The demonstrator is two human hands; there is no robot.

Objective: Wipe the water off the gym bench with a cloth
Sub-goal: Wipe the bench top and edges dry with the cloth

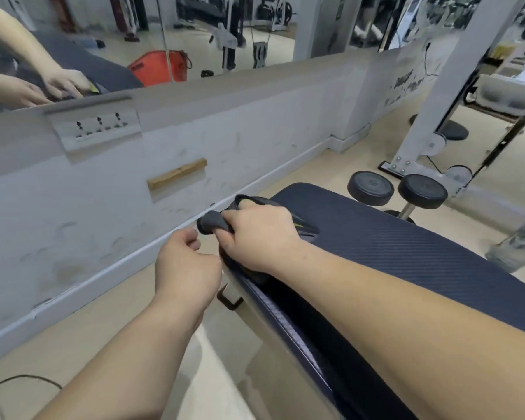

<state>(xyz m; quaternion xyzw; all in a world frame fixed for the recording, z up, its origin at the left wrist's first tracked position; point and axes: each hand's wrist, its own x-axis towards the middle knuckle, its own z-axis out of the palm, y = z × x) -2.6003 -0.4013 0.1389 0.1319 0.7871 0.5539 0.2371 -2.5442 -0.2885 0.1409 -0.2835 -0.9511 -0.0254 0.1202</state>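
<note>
On the left there is a grey wall with a white socket plate (94,128) on it, and a small wooden block (176,177) sticks out of the wall a bit further along. A thin black cable (22,379) lies on the floor in the near left corner. The left hand (188,265) is in the air just beside the bench edge, with its fingers curled in and nothing in it that I can see. Right next to it, the right hand (258,237) grips a dark grey cloth (211,224). The cloth is bunched up under the hand and sits on the left edge of the bench, with one end poking out over the side. The gym bench (406,262) is dark blue and runs off to the right. Past its far end are two round black pads (370,187), and a clear bottle (515,247) stands on the floor at the far right.
</note>
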